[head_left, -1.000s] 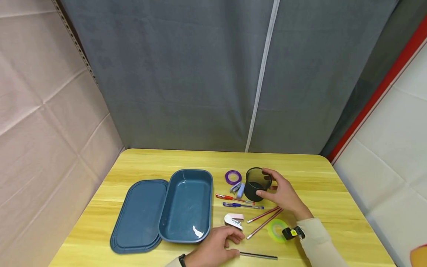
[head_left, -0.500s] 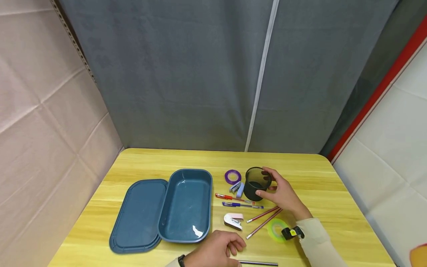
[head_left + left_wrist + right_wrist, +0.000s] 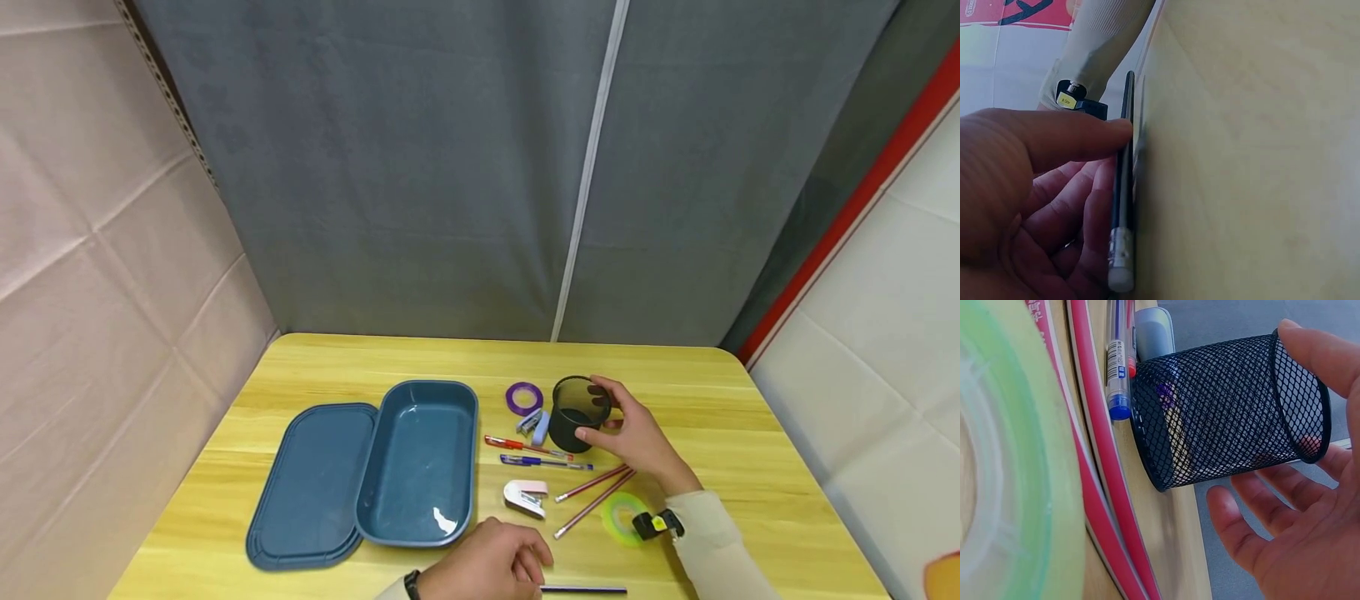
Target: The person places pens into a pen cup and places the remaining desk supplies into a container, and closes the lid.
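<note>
At the table's front edge my left hand [image 3: 487, 560] pinches a dark striped pencil [image 3: 1124, 187] between thumb and fingers. Its white eraser end points back toward the wrist, and the shaft lies close over the table. My right hand [image 3: 637, 433] holds a black mesh pen holder [image 3: 579, 417] by its side, thumb near the rim and fingers on the far side. The holder stands upright at the right of the table, and its mesh wall [image 3: 1210, 412] shows nothing inside.
Left lie a blue box [image 3: 420, 467] and its lid [image 3: 315, 483]. Between the hands are a white stapler [image 3: 525, 497], a blue stapler [image 3: 538, 427], purple tape [image 3: 524, 398], a red pen [image 3: 517, 444], a blue pen [image 3: 543, 462], two red pencils [image 3: 592, 504] and green tape [image 3: 618, 517].
My left hand has shifted slightly toward the front edge, bringing the dark pencil with it. My right hand and the pen holder have stayed in place.
</note>
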`<state>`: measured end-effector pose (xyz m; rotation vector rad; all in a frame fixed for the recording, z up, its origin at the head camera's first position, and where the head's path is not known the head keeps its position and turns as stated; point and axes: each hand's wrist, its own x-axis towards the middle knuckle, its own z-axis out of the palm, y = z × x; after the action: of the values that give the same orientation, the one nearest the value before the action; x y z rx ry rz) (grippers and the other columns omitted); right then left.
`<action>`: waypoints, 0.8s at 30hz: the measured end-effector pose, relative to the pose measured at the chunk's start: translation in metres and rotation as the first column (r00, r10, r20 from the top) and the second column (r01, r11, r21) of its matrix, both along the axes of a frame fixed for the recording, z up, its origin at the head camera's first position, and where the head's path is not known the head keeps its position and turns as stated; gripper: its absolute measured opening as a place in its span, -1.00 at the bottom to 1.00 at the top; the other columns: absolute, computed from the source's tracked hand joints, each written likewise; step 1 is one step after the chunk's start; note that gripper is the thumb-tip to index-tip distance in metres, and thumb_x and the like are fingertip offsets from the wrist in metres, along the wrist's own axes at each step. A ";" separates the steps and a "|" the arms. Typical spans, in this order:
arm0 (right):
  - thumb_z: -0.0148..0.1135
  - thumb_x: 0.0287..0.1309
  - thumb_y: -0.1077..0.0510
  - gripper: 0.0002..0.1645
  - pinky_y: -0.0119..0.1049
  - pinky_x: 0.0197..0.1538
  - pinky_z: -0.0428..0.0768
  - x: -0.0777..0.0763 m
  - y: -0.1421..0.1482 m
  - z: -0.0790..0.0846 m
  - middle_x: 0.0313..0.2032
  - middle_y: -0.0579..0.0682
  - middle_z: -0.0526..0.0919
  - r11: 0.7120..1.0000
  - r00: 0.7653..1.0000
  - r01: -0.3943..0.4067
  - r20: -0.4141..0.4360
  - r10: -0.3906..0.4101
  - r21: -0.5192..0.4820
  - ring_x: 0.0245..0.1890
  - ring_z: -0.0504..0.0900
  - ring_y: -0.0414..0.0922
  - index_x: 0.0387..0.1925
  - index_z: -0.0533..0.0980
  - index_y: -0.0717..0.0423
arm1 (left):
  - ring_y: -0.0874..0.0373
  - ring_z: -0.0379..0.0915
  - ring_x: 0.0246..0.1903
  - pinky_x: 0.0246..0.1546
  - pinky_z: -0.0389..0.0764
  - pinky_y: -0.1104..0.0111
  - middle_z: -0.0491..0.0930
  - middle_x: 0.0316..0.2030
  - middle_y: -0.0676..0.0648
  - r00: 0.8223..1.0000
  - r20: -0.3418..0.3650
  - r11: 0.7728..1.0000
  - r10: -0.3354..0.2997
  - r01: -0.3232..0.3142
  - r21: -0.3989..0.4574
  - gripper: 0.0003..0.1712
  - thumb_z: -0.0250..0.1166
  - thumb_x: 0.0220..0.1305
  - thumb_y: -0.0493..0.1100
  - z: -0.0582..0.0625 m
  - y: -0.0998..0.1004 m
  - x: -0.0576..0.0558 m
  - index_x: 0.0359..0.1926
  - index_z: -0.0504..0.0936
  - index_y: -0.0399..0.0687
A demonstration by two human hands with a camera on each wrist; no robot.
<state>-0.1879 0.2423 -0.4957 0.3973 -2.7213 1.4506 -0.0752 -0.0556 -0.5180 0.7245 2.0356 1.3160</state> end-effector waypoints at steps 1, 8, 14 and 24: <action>0.61 0.16 -0.05 0.05 0.11 0.20 0.68 0.000 0.000 0.000 0.43 0.22 0.47 1.000 1.000 0.000 0.001 0.000 -0.002 0.30 0.56 0.22 0.58 0.25 -0.05 | 0.49 0.62 -0.44 -0.35 0.64 0.54 0.72 -0.46 0.26 1.000 0.004 1.000 0.006 -0.006 0.003 -0.72 0.44 0.23 -0.40 0.000 0.000 0.000 -0.13 0.77 0.06; 0.61 0.16 -0.05 0.06 0.10 0.19 0.69 0.000 0.000 -0.001 0.42 0.20 0.49 1.000 1.000 0.007 0.004 -0.007 -0.003 0.28 0.56 0.22 0.58 0.25 -0.08 | 0.47 0.60 -0.45 -0.36 0.64 0.54 0.68 -0.47 0.27 0.999 0.018 1.000 0.029 -0.028 -0.001 -0.72 0.42 0.24 -0.38 0.002 0.000 0.001 -0.13 0.77 0.10; 0.61 0.17 -0.05 0.06 0.10 0.19 0.68 0.000 -0.001 0.001 0.42 0.20 0.48 1.000 1.000 0.007 0.004 -0.007 0.004 0.28 0.56 0.20 0.58 0.24 -0.07 | 0.47 0.62 -0.41 -0.32 0.65 0.54 0.72 -0.42 0.28 0.999 0.030 0.998 0.043 -0.044 0.037 -0.69 0.43 0.24 -0.37 0.003 0.001 0.002 -0.07 0.76 0.08; 0.60 0.17 -0.07 0.06 0.12 0.21 0.67 0.000 0.000 -0.001 0.44 0.19 0.47 1.000 1.000 0.000 -0.002 0.000 0.012 0.30 0.56 0.21 0.58 0.24 -0.10 | 0.40 0.71 -0.26 -0.18 0.69 0.54 0.81 -0.23 0.16 0.981 0.186 0.984 0.051 -0.081 0.161 -0.73 0.43 0.31 -0.31 0.001 0.002 0.000 0.02 0.77 -0.06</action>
<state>-0.1883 0.2426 -0.4964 0.3982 -2.7301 1.4336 -0.0752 -0.0540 -0.5174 0.5901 1.8341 1.5475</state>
